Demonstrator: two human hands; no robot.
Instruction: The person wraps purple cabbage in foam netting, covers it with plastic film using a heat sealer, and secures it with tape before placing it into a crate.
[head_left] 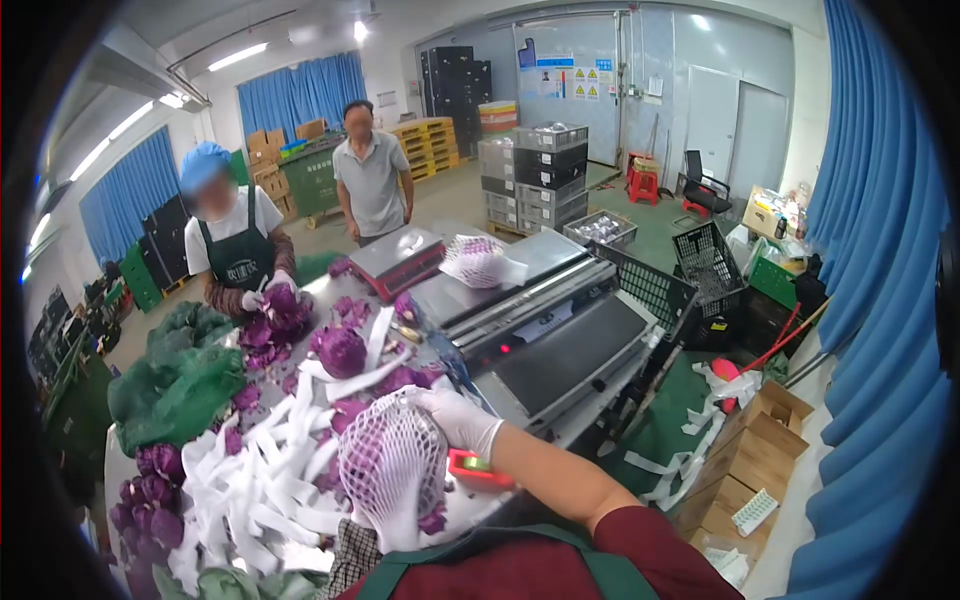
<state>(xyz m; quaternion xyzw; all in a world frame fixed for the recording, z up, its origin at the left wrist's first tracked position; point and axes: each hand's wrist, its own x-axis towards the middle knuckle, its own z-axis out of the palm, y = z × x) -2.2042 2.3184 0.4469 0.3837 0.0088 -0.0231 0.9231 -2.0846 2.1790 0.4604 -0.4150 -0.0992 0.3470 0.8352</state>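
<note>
A red cabbage in a white foam net sleeve is right in front of me, above the near side of the table. My right hand, in a white glove, grips the net at the cabbage's upper right, its fingers partly hidden. Of my left arm only a checkered sleeve shows, below the cabbage; the left hand itself is hidden behind the net. A red tape dispenser lies just under my right wrist. Beyond the cabbage sits a bare red cabbage among loose purple leaves.
White foam nets are heaped to the left, near more cabbages and green mesh sacks. A wrapping machine stands right, with a netted cabbage behind it by a scale. A co-worker handles a cabbage; another person stands behind.
</note>
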